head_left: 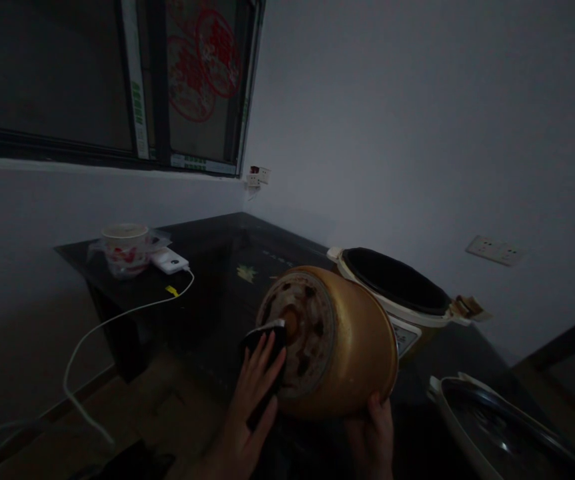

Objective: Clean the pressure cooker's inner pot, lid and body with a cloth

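Observation:
A gold-coloured pot (362,340) is tipped on its side, its round, stained underside (312,333) turned to the left and toward me. My right hand (373,433) grips its lower rim, with the thumb on the outside; the other fingers are mostly hidden beneath. Against the underside, my left hand (255,393) presses a dark cloth (262,340) with a pale edge, fingers laid over it. Dim light leaves the cloth's exact kind hard to make out. Just behind the pot stands an electric cooker (392,287) with a black interior and cream rim.
At lower right lies a glass lid (497,427) with a pale rim. A tub in plastic wrap (125,250) and a white power strip (169,260) sit at the dark table's (207,247) far left corner; the white cord (117,317) hangs down. Wall sockets (495,250) are at right.

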The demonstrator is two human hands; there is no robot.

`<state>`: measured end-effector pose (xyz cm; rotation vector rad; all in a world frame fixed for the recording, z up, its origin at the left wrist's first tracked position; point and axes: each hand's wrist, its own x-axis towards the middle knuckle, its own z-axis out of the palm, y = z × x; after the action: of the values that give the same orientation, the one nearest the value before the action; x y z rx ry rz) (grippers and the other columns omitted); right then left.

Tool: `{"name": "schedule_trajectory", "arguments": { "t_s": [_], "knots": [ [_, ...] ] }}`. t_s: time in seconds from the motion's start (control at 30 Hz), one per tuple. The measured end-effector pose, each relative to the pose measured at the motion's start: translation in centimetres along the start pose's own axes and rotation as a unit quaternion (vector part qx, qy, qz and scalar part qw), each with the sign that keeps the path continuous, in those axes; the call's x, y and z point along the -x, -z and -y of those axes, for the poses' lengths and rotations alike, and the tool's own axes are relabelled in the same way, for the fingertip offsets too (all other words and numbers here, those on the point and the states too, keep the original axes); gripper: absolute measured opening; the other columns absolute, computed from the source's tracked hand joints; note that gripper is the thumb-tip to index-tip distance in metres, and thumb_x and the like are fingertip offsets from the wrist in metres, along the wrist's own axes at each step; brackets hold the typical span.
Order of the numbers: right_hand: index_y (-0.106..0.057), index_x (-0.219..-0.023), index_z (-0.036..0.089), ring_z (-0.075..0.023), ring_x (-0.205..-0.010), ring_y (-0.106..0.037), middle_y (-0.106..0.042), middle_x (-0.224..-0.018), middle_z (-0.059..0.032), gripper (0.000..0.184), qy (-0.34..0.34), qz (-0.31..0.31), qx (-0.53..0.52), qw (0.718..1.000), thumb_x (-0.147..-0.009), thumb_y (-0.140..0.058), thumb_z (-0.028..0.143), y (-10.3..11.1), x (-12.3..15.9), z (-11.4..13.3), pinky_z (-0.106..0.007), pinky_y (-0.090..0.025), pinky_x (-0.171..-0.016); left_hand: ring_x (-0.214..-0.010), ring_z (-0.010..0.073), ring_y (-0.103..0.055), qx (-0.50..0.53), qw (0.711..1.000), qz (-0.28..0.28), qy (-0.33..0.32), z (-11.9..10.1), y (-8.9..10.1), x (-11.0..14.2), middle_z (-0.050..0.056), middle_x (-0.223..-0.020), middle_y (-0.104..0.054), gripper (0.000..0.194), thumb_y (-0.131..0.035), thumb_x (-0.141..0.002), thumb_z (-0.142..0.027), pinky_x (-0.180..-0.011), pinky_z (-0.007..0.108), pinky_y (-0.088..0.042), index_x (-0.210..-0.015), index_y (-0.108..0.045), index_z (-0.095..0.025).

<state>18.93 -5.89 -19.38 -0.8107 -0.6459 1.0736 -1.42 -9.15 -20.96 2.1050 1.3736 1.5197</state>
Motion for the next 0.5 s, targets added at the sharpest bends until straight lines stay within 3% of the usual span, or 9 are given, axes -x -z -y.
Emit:
{"name": "schedule_trajectory", "arguments": {
  "t_s": [0.13,0.2,0.3,0.4,0.5],
  "knots": [
    [-0.050,-0.132,0.027,-0.0232,-0.075,-0.069,-0.075,-0.095,-0.0060,0.075,-0.011,0.008,-0.016,1.000,-0.065,-0.076,0.049,0.2,-0.1,0.1,-0.039,-0.052,-0.073,-0.142,0.0269,-0.026,-0.102,0.982,-0.025,-0.160,0.0,-2.2,1.6,0.004,-0.153,-0.030,0.060,-0.042,-0.094,-0.035,-0.113,0.055,-0.020,-0.148,-0.018,-0.038],
    [-0.050,-0.131,0.028,-0.0225,-0.075,-0.069,-0.075,-0.095,-0.0052,0.073,-0.017,0.009,-0.018,1.000,-0.066,-0.076,0.048,0.4,-0.2,0.1,-0.038,-0.053,-0.072,-0.143,0.0279,-0.020,-0.134,0.968,0.000,-0.213,-1.4,-1.7,0.6,0.007,-0.155,-0.027,0.063,-0.046,-0.092,-0.038,-0.113,0.051,-0.021,-0.149,-0.020,-0.032],
    [-0.052,-0.130,0.028,-0.0216,-0.078,-0.070,-0.075,-0.092,-0.0046,0.070,-0.013,0.008,-0.019,1.000,-0.067,-0.076,0.046,0.5,-0.2,0.1,-0.035,-0.053,-0.071,-0.145,0.0273,-0.013,-0.118,0.951,0.022,-0.286,-4.9,0.4,-2.4,0.006,-0.157,-0.016,0.059,-0.042,-0.093,-0.035,-0.116,0.046,-0.015,-0.149,-0.025,-0.027],
    [-0.053,-0.129,0.029,-0.0215,-0.081,-0.069,-0.075,-0.093,-0.0046,0.071,-0.014,0.006,-0.023,1.000,-0.064,-0.078,0.045,0.4,-0.1,0.2,-0.034,-0.053,-0.072,-0.145,0.0278,-0.011,-0.060,0.962,0.079,-0.254,-7.9,2.5,-6.0,0.002,-0.158,-0.011,0.056,-0.039,-0.094,-0.033,-0.116,0.049,-0.015,-0.148,-0.024,-0.031],
    [-0.051,-0.130,0.030,-0.0231,-0.083,-0.069,-0.074,-0.098,-0.0057,0.075,-0.024,0.005,-0.020,0.999,-0.063,-0.078,0.048,0.1,0.1,0.4,-0.038,-0.054,-0.073,-0.145,0.0246,-0.011,0.002,0.980,0.100,-0.175,-8.0,3.2,-9.5,-0.002,-0.159,-0.008,0.054,-0.036,-0.097,-0.034,-0.117,0.049,-0.012,-0.148,-0.019,-0.038]
  ]
}}
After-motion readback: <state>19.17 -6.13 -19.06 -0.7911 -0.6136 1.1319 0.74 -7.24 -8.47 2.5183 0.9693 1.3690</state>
